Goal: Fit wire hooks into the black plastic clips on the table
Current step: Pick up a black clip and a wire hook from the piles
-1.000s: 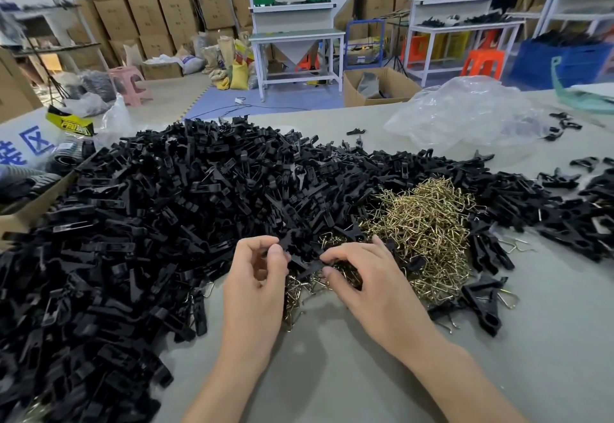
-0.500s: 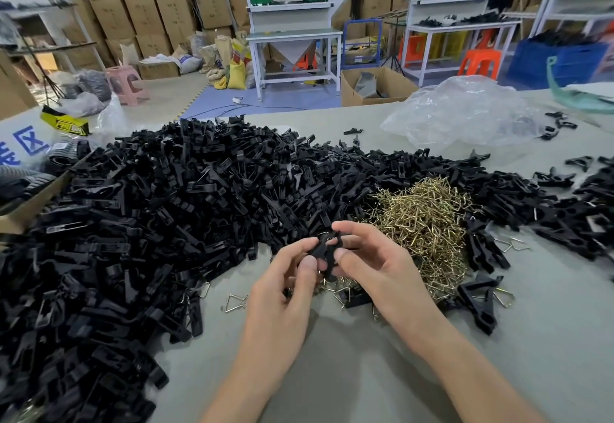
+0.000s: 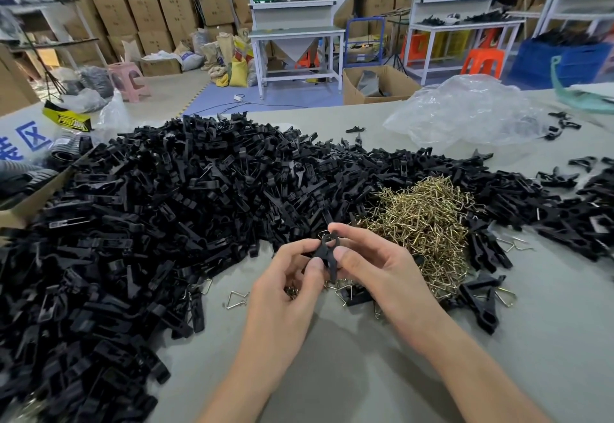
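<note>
A single black clip [image 3: 327, 253] is pinched between the left hand [image 3: 285, 276] and the right hand [image 3: 375, 266], fingers curled round it, above the grey table [image 3: 365, 372]. Whether a hook is seated in it cannot be made out. Just beyond the right hand a heap of wire hooks [image 3: 428, 219] is seen, bordered by the big clip pile [image 3: 149, 223], cut off at left.

On our table [image 3: 349, 372] the clip pile [image 3: 149, 223] fills the left and runs behind the hook pile [image 3: 428, 223], which lies right of centre. Our left hand [image 3: 282, 293] and right hand [image 3: 378, 273] hold one clip [image 3: 327, 253] between them, just before both piles. A bag [image 3: 465, 113] sits behind, far right.
</note>
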